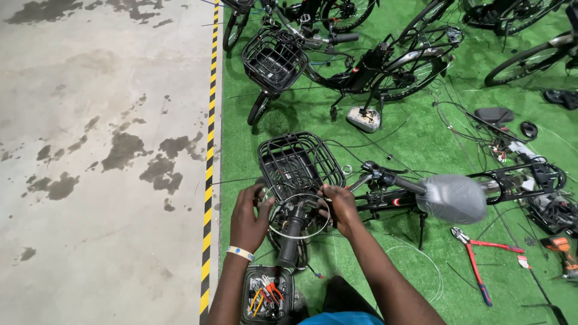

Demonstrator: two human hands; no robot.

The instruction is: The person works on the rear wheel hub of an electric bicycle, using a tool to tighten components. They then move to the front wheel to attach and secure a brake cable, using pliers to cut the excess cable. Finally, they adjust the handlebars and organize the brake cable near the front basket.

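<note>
Both hands work at the front of a bicycle lying on green artificial turf. Left hand (250, 218), a pale wristband (240, 253) on its wrist, has its fingers curled round the left side of a loop of grey cable (299, 216), closed on it. Right hand (341, 207) pinches the same loop on its right side, fingertips drawn together near the top; whether it grips anything besides the cable cannot be told. The loop rings the black handlebar grip (293, 232), which points toward the person. Just above the hands sits the bicycle's black wire front basket (299, 161). To the right, the saddle wrapped in grey plastic (453, 198) and the black rear rack (521, 180). Below the hands, a small tray of mixed tools (268, 295) with orange and yellow handles. Red-handled cable cutters (478, 259) lie on the turf at right, well apart from the hands. Another bicycle with a basket (274, 60) stands beyond. A yellow-and-black striped line (211, 150) edges the stained concrete floor (102, 150).
</note>
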